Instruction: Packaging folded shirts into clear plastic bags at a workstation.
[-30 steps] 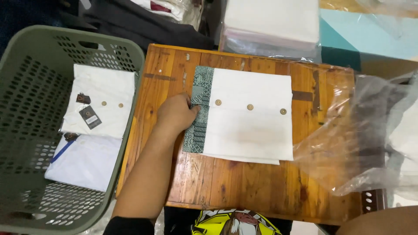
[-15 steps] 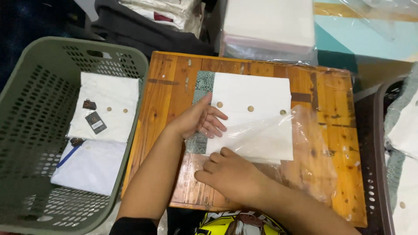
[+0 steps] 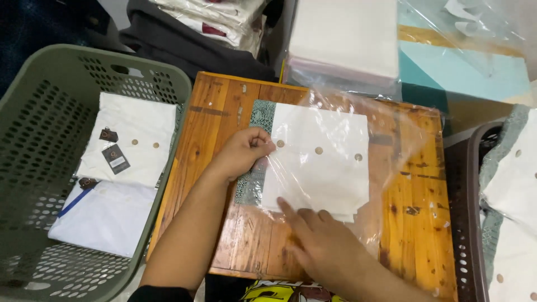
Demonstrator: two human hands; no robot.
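Note:
A folded white garment (image 3: 319, 162) with three buttons and a green patterned trim lies on a small wooden table (image 3: 419, 223). A clear plastic bag (image 3: 386, 128) is spread over it. My left hand (image 3: 243, 152) pinches the bag's edge at the garment's left side, by the trim. My right hand (image 3: 319, 246) lies flat on the plastic at the garment's near edge, index finger stretched toward the cloth.
A green perforated basket (image 3: 33, 100) on the left holds two folded white garments with tags. A dark basket (image 3: 464, 212) with more folded garments stands at the right. Stacked bagged white garments (image 3: 341, 39) and dark cloth lie beyond the table.
The plastic bag came from the right and now covers the garment. My right hand entered and rests on its near edge. My left hand went from flat on the garment to pinching the bag.

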